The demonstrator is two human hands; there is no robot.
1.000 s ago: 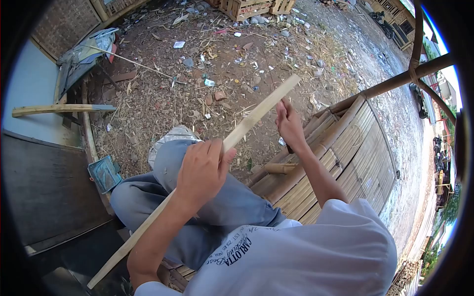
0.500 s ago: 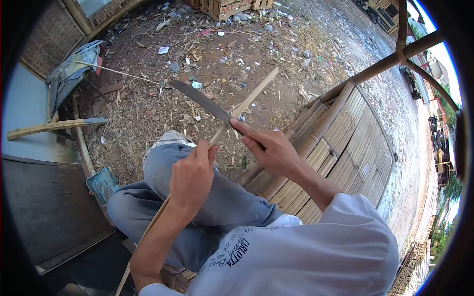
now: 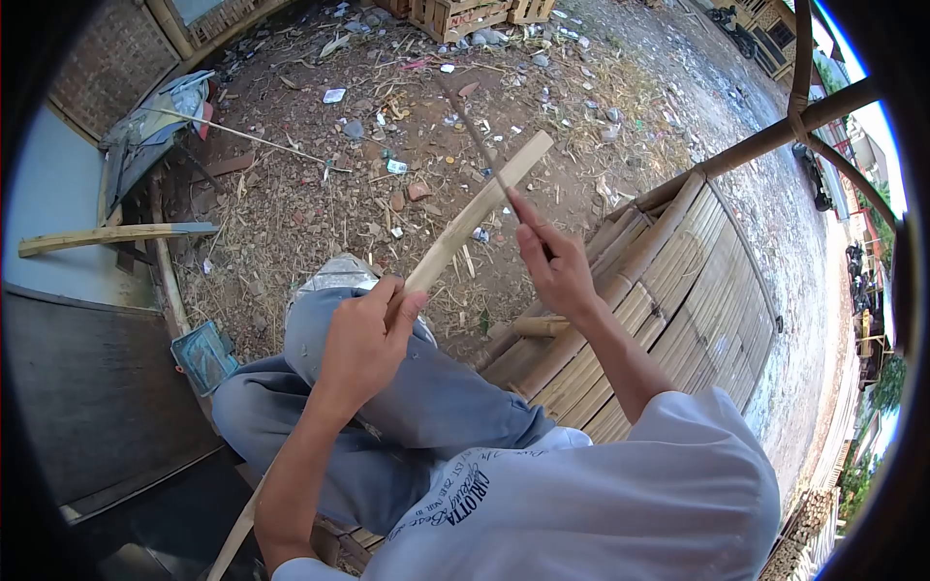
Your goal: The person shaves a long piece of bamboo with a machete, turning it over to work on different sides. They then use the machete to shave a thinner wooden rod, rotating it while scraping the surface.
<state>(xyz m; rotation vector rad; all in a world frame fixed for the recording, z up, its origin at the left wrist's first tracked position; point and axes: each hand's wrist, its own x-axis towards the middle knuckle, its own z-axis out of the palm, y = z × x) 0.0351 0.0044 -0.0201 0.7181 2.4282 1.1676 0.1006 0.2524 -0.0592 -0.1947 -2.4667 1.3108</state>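
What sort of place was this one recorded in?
Most likely an outdoor yard for bamboo work: a slatted bamboo platform, dirt ground strewn with shavings and litter, wooden crates at the far edge. The left hand grips a bamboo strip, the right hand a knife.

sunlit, litter-strewn dirt ground point(image 3: 320, 194), slatted bamboo platform point(image 3: 688, 290) at right, wall point(image 3: 92, 63) and wooden crates point(image 3: 465, 15) beyond

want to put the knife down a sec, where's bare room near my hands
The bamboo platform right of your right hand is bare slats. The dark panel left of the blue tray is bare too. The dirt ahead is littered with scraps.
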